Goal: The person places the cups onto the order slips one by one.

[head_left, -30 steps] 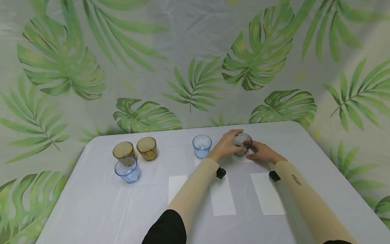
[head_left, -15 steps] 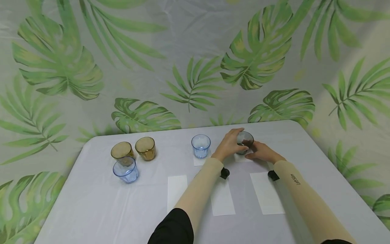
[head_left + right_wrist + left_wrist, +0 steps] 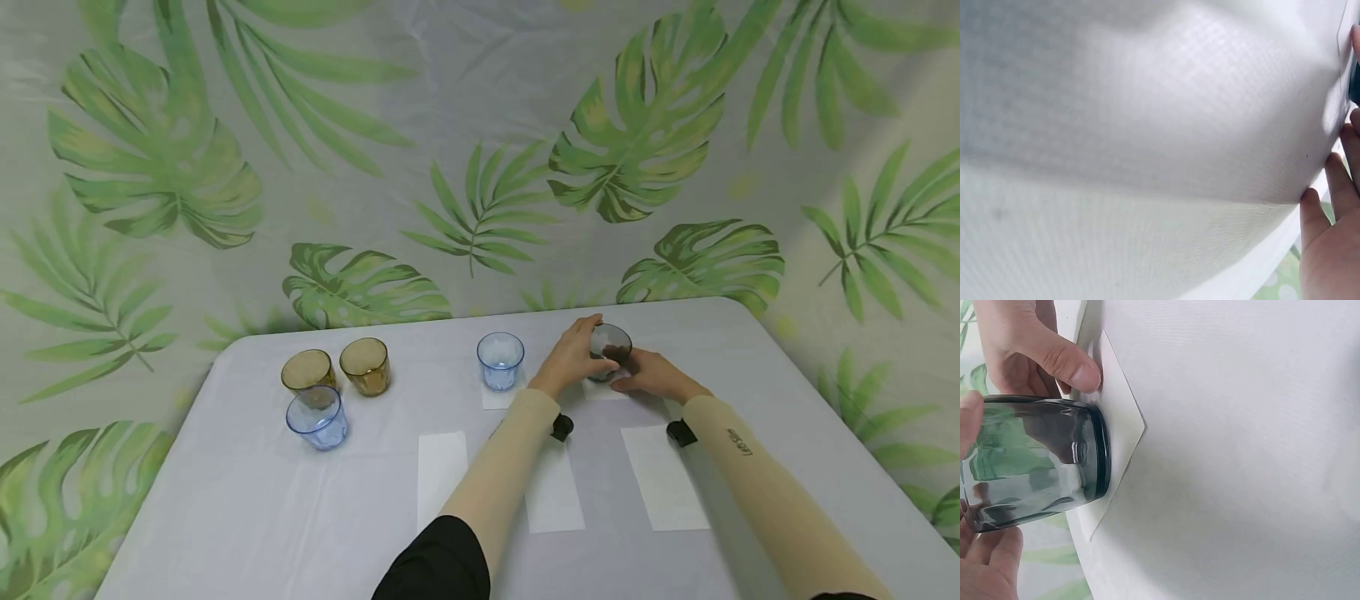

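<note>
A smoky grey glass (image 3: 611, 340) stands upright at the back right, its base right at a white paper (image 3: 1124, 412). My left hand (image 3: 567, 360) grips this glass near the rim, thumb on the near side and fingers reaching round the far side. Beside it on the right is my right hand (image 3: 658, 375), its thumb low by the base and its fingers partly behind the glass in the head view. In the right wrist view, the right hand's fingers (image 3: 1313, 215) are spread loosely at the tablecloth. A blue glass (image 3: 500, 363) stands left of my left hand.
Two amber glasses (image 3: 366, 368) and another blue glass (image 3: 318, 419) stand together at the table's left. Nearer me lie white paper strips (image 3: 663, 479), one partly under my left forearm. A leaf-print backdrop (image 3: 480, 208) hangs behind the white-covered table (image 3: 225, 500).
The grey glass has shifted slightly to the right, with my left hand moving along with it. My right hand stays about where it was beside the glass.
</note>
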A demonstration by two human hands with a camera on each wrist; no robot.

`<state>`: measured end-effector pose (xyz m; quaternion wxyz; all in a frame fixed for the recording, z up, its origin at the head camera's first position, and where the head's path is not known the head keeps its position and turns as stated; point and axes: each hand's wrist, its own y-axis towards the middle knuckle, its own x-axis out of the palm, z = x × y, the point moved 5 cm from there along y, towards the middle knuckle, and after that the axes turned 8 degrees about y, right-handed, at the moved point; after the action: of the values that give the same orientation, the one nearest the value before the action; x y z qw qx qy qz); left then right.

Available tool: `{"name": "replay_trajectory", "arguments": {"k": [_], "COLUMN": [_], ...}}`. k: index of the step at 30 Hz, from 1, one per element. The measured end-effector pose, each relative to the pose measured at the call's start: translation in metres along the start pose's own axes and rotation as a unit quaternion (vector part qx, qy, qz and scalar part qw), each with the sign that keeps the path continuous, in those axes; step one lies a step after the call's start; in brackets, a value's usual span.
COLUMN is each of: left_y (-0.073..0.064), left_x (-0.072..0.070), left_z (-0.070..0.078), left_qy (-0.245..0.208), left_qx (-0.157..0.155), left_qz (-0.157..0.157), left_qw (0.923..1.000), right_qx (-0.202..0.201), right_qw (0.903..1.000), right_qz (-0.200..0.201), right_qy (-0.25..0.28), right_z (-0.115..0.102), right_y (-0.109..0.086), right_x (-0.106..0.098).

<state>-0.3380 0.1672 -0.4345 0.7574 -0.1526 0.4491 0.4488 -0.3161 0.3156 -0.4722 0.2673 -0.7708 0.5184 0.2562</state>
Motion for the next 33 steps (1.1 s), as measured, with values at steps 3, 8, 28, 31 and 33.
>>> {"name": "replay_trajectory", "arguments": {"k": [3, 8, 28, 31, 33], "left_y": [0.0, -0.001, -0.011, -0.014, -0.017], "left_x": [0.0, 0.003, 0.002, -0.006, -0.011], "left_z": [0.001, 0.001, -0.004, -0.001, 0.001], "left_qy": [-0.005, -0.012, -0.068, -0.07, -0.072], "left_qx": [-0.006, -0.008, 0.015, 0.03, 0.04], "left_qz": [-0.001, -0.005, 0.011, 0.017, 0.016], "left_qw": [1.0, 0.9999, 0.9975, 0.997, 0.9965], "right_qx": [0.004, 0.013, 0.019, 0.01, 0.002], "right_qw": [1.0, 0.9997, 0.9983, 0.9982, 0.9981], "right_qz": [0.003, 0.018, 0.054, 0.058, 0.061], "right_qy": [0.002, 0.007, 0.005, 0.008, 0.011], "right_z": [0.0, 0.002, -0.004, -0.008, -0.009], "right_y": [-0.001, -0.004, -0.031, -0.035, -0.038], "right_x": [-0.001, -0.003, -0.014, -0.017, -0.019]}}
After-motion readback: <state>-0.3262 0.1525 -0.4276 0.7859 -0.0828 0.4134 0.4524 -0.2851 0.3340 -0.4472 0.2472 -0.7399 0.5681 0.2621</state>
